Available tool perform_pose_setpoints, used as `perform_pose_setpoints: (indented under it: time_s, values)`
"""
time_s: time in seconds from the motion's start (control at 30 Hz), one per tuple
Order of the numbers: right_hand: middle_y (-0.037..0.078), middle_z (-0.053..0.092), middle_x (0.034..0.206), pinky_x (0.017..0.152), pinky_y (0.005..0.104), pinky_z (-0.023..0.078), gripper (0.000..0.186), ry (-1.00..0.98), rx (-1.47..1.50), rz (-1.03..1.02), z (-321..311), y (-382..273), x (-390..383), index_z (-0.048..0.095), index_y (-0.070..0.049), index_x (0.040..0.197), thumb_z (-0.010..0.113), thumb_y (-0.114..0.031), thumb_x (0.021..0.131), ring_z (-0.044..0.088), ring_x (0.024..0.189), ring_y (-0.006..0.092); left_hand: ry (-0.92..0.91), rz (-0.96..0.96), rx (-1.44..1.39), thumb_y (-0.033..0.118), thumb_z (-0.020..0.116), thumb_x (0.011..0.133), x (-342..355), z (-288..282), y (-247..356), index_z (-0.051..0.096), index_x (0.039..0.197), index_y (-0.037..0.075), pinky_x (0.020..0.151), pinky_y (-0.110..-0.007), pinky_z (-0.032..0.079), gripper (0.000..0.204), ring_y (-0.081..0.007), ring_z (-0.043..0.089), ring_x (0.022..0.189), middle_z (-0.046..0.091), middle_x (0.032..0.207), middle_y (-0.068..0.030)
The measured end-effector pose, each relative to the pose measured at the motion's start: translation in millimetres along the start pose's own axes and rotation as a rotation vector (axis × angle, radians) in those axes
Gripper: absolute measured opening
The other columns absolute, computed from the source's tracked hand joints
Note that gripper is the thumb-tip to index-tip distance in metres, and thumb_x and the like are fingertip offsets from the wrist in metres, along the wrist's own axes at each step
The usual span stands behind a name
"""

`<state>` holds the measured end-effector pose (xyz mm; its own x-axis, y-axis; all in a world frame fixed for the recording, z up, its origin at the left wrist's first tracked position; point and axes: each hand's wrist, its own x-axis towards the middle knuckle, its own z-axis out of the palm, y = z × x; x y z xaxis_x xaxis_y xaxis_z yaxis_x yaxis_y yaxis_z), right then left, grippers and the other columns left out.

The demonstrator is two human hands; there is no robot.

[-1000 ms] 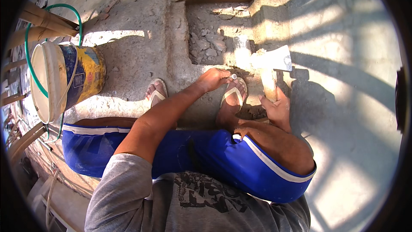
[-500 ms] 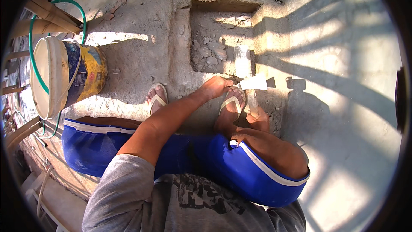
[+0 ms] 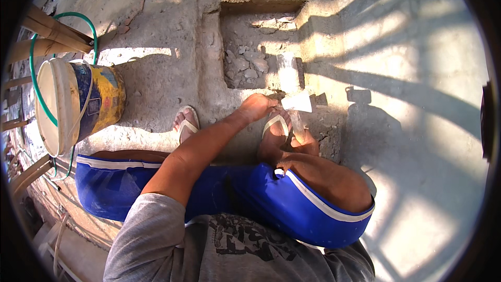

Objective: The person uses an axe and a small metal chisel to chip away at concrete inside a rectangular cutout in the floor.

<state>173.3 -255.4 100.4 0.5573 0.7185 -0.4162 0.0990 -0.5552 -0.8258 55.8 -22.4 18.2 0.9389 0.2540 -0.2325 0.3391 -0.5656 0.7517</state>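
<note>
Low by my right foot, my right hand is wrapped round the handle of a hatchet. Its flared, sunlit head points to the right, and the handle runs down into my fist. My left hand is closed just left of the hatchet head, its fingertips at the head's narrow end. Whatever those fingers pinch is too small and dark to name. Just beyond lies a square pit cut in the rough floor, with broken rubble in it. A pale, pipe-like piece runs along the pit's near right corner.
At the left stands a yellow and blue bucket with a green hose looped over it. Wooden poles are behind it. A smooth grey wall rises on the right. My sandalled feet straddle the ground before the pit.
The view has shifted slightly, so pit, bucket and hands appear a little further left. Both hands keep their places by the hatchet, with the grip unchanged.
</note>
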Motion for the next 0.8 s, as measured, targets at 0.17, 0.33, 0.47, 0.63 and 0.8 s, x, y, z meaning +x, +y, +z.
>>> perform_pose_setpoints:
  time_s: [0.17, 0.33, 0.47, 0.63, 0.8]
  values:
    - [0.008, 0.069, 0.097, 0.081, 0.0310, 0.050, 0.033, 0.143, 0.251, 0.164, 7, 18, -6, 0.066, 0.001, 0.117, 0.072, -0.009, 0.086, 0.063, 0.092, 0.0145, 0.017, -0.099, -0.023, 0.021, 0.070, 0.091, -1, -9, 6, 0.071, 0.110, 0.012, 0.079, -0.046, 0.055, 0.021, -0.0372, 0.069, 0.092, 0.073, 0.098, -0.0162]
    - [0.004, 0.063, 0.071, 0.051, 0.0290, 0.045, 0.020, 0.304, 0.206, 0.262, -5, -17, 6, 0.066, 0.000, 0.102, 0.072, -0.008, 0.084, 0.057, 0.055, 0.0130, 0.224, -0.275, -0.376, 0.010, 0.069, 0.093, 3, -44, -37, 0.068, 0.104, 0.006, 0.081, -0.040, 0.051, 0.012, -0.0272, 0.068, 0.089, 0.072, 0.096, -0.0153]
    - [0.004, 0.064, 0.073, 0.051, 0.0288, 0.045, 0.020, 0.253, 0.343, 0.295, 7, -17, 7, 0.066, 0.000, 0.101, 0.072, -0.007, 0.084, 0.056, 0.056, 0.0120, 0.250, -0.436, -0.630, 0.005, 0.064, 0.097, -10, -74, -64, 0.066, 0.110, 0.005, 0.085, -0.028, 0.050, 0.013, -0.0093, 0.062, 0.091, 0.073, 0.097, -0.0038]
    - [0.010, 0.072, 0.102, 0.083, 0.0350, 0.053, 0.035, 0.110, 0.229, 0.291, 14, 35, -2, 0.067, 0.002, 0.117, 0.073, -0.007, 0.084, 0.067, 0.095, 0.0173, 0.107, -0.230, -0.652, -0.003, 0.058, 0.099, -7, -42, -55, 0.061, 0.109, 0.005, 0.095, -0.032, 0.051, 0.013, -0.0124, 0.065, 0.105, 0.069, 0.105, -0.0027]
    - [0.008, 0.071, 0.109, 0.089, 0.0305, 0.050, 0.044, 0.025, 0.193, 0.273, 22, 38, -1, 0.065, 0.002, 0.125, 0.075, -0.007, 0.084, 0.065, 0.100, 0.0138, 0.194, -0.219, -0.721, 0.001, 0.059, 0.099, -13, -14, -52, 0.060, 0.106, 0.005, 0.090, -0.032, 0.050, 0.008, -0.0136, 0.064, 0.095, 0.069, 0.096, -0.0027]
